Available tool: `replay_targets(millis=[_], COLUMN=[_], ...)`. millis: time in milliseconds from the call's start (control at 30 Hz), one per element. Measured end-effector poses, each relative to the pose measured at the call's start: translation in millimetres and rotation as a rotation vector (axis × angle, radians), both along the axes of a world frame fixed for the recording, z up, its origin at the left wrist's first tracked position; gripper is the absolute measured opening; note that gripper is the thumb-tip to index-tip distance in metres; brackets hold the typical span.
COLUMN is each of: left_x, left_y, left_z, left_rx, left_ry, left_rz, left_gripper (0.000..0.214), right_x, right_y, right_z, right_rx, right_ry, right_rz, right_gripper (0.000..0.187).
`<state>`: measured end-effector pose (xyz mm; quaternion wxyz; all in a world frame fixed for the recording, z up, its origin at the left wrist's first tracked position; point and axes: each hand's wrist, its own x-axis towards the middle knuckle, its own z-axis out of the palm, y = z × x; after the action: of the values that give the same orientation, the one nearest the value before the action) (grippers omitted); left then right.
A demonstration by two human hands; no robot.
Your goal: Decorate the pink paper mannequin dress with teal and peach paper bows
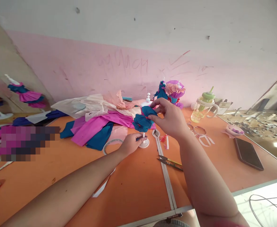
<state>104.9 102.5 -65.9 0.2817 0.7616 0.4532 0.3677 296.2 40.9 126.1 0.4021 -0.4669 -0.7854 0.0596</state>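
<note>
My right hand [170,118] is raised above the orange table [133,186] and pinches a gathered bunch of blue crepe paper [143,121] tied with a red thread. Below it, my left hand [130,144] rests on the table with its fingers closed on the thin post of a small white stand [144,142]. The blue paper hangs just above that stand. Small scissors [170,162] lie on the table by my right forearm.
A heap of pink, blue and white paper [95,126] lies behind the hands. A finished paper doll [170,91] stands by the wall, a green-lidded cup [203,107] beside it. A dark phone [248,153] and a small bowl [234,130] lie at right.
</note>
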Motion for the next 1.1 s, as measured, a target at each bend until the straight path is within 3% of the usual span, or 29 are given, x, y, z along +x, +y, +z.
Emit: replay_targets(millis=[233,433,767,967,1100], left_x=[2,8,11,8,8], left_y=[-5,-12,-18,-18,-19], left_z=[-0.3,0.8,7.4,7.9,10.0], left_rx=[-0.024,-0.041,-0.012,0.019,0.052], left_ry=[-0.018,0.003,0.042,0.078,0.091], left_rz=[-0.011,-0.025,0.031,0.132,0.16], left_gripper=[0.035,0.036,0.035,0.034,0.033], right_x=[6,7,4,17,17], right_y=[2,-2,-8,-19,-20], right_z=[3.2,4.9,9.3,17.1,17.0], right_rx=[0.218,0.275,0.254,-0.013,-0.023], right_ry=[-0.292,-0.373,-0.265,-0.096,-0.147], right_rz=[0.07,0.013,0.075,0.32,0.275], right_gripper=[0.028,0.026,0.021,0.027,0.025])
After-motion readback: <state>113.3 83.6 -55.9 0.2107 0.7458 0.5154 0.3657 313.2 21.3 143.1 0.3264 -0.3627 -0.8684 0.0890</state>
